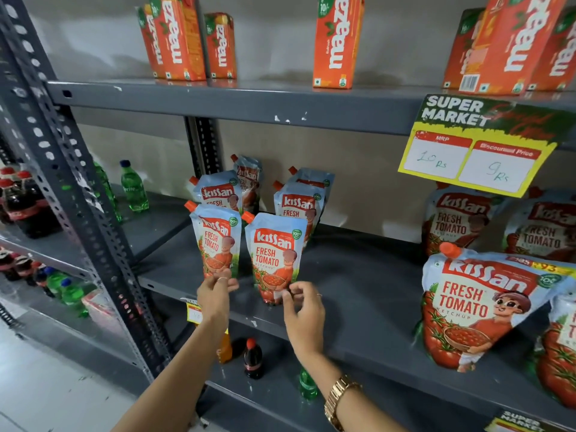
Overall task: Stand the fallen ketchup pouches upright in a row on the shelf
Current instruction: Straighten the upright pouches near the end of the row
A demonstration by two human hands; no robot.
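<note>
I have my left hand (215, 291) pinching the base of the front-left ketchup pouch (216, 240) to steady it upright, while my right hand (304, 310) sits at the foot of the front-right pouch (274, 257), fingers (294, 289) narrowly curled, touching or just off it; I cannot tell. On this shelf (358, 275) I count five small pouches standing: two in front, three behind.

Surface finishes on the store rack
Matt grey painted-metal shelf (358, 275), chipped; glossy plastic ketchup pouches (274, 257); printed cardboard juice cartons (336, 42); polished gold-tone metal watch (338, 397).
</note>
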